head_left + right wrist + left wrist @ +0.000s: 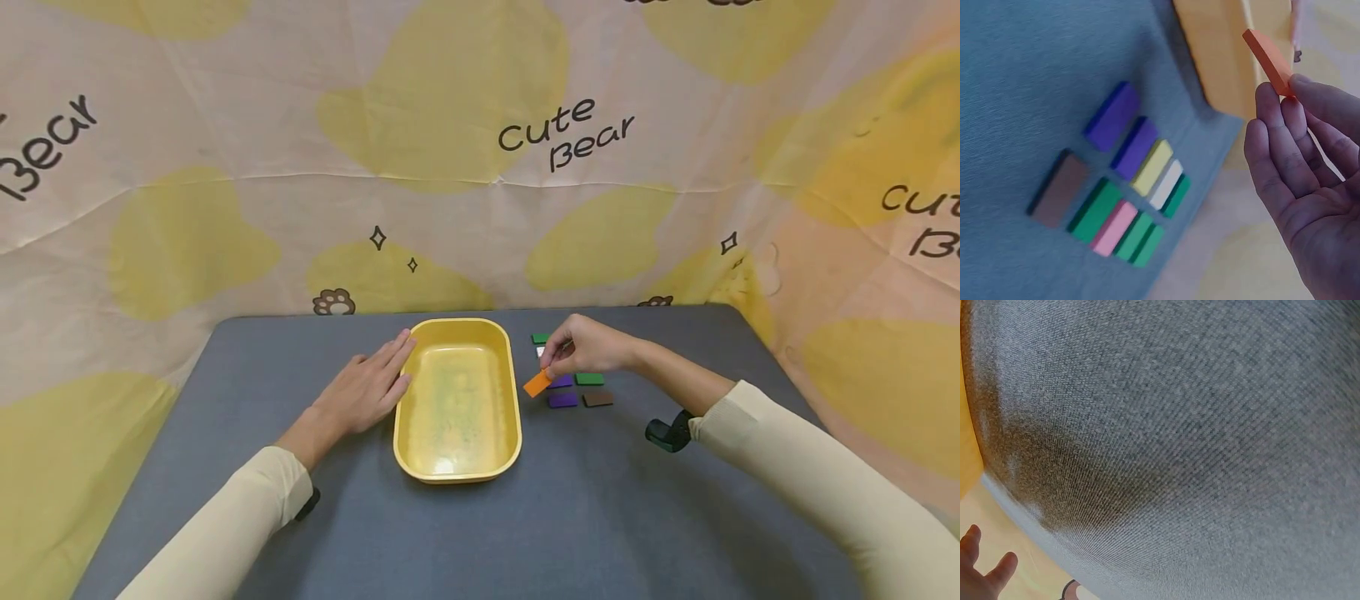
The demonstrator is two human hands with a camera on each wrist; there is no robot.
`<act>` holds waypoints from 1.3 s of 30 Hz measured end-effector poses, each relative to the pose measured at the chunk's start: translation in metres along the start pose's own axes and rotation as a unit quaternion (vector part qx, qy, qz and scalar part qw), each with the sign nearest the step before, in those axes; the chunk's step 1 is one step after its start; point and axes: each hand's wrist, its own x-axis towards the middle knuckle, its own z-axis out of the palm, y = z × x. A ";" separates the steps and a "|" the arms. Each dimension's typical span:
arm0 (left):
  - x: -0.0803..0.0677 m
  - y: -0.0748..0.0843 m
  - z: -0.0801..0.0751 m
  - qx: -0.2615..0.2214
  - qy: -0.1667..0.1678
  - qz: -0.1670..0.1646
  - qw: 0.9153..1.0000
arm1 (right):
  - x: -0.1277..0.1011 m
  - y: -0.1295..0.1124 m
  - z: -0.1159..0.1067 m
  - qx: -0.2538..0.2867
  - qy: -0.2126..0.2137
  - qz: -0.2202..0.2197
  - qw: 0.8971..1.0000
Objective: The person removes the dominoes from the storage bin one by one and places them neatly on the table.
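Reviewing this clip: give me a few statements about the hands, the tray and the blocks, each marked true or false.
1. The right hand pinches an orange block. True.
2. The yellow tray holds several blocks. False: no blocks lie in it.
3. The left hand lies flat on the table beside the tray. True.
4. The brown block is stacked on the purple blocks. False: it lies on the table beside them.

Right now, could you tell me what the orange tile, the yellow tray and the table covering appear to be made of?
The orange tile, pinched by the right hand: matte, thick, crisp-edged, possibly painted wood or foam. The yellow tray: probably moulded plastic, with glossy highlights and rounded corners. The table covering: grey woven fabric, its weave visible up close.
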 end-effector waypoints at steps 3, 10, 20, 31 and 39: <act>0.000 0.001 0.000 0.000 -0.001 -0.001 1.000 | -0.008 0.012 0.001 0.000 0.006 -0.001 1.000; 0.001 0.000 0.001 0.001 0.001 0.002 1.000 | -0.024 0.038 0.011 0.008 0.009 0.007 1.000; 0.000 0.000 0.001 -0.005 0.005 0.003 1.000 | -0.035 0.058 0.025 0.011 0.015 0.026 0.999; 0.000 0.000 0.001 -0.004 0.004 0.002 1.000 | -0.040 0.070 0.037 0.004 0.024 0.054 0.998; 0.001 0.000 0.002 0.000 0.005 0.000 1.000 | -0.046 0.073 0.039 0.023 0.015 0.072 0.997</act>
